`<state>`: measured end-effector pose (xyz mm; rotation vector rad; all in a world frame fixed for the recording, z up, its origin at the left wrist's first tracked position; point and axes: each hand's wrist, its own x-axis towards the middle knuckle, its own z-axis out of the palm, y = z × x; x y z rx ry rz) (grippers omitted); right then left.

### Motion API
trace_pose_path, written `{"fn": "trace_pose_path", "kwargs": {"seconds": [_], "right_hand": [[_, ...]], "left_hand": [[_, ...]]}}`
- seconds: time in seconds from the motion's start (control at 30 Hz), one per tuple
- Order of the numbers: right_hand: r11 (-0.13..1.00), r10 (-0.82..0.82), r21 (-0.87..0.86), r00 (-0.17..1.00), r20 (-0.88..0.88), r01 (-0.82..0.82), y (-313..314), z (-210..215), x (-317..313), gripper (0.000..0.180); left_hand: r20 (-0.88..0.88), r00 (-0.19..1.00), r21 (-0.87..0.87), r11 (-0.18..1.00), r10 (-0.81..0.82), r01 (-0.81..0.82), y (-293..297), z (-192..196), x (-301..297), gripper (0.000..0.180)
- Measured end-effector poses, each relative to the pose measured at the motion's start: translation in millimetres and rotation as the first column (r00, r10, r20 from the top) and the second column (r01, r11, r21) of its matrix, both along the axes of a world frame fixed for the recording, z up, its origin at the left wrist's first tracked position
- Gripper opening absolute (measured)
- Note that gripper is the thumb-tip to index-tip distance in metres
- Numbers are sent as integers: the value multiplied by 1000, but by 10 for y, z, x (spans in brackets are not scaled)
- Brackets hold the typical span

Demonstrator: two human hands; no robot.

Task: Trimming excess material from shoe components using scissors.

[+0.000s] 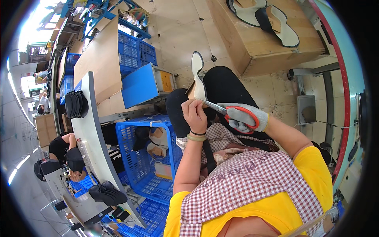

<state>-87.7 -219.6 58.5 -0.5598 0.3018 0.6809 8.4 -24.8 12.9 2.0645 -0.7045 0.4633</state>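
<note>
Bare left hand (194,114) pinched shut on lower edge of white, flat shoe insole (197,77), upright above lap. Grey-gloved right hand (244,117) closed through red-handled scissors (231,114), blades at insole's edge beside left grip. Beyond, blue plastic crate (152,158) on floor.

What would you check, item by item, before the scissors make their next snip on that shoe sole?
1. Left hand grips the shoe sole: ok.
2. Gloved right hand has its fingers in the red-handled scissors: ok.
3. Blades reach the sole's edge: ok.
4. Left fingers clear of the blades: cannot tell, they sit very close.
5. Blue crate stands beside the lap, holding other soles: ok.
</note>
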Motion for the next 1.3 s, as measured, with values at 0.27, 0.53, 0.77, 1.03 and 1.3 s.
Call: {"fn": "trace_pose_path", "kwargs": {"seconds": [0.27, 0.53, 0.77, 1.03, 1.3], "right_hand": [[984, -136, -117, 991, -13, 134, 236, 75, -46, 43], [985, -131, -112, 991, -17, 128, 246, 44, -147, 47], [982, -190, -24, 979, -68, 189, 310, -61, -275, 56], [971, -236, -52, 969, -68, 232, 389, -20, -393, 55], [950, -301, -105, 952, -57, 295, 546, -68, -422, 57]], "left_hand": [[-53, 998, -45, 999, 20, -22, -49, 31, -25, 4], [-568, 809, -224, 918, 150, -328, -46, 74, -175, 13], [-881, 417, -347, 906, -225, -244, 16, 238, -203, 13], [-841, 282, -527, 815, -461, -241, -13, 72, -427, 13], [-818, 228, -570, 796, -527, -205, 18, 38, -443, 11]]}}
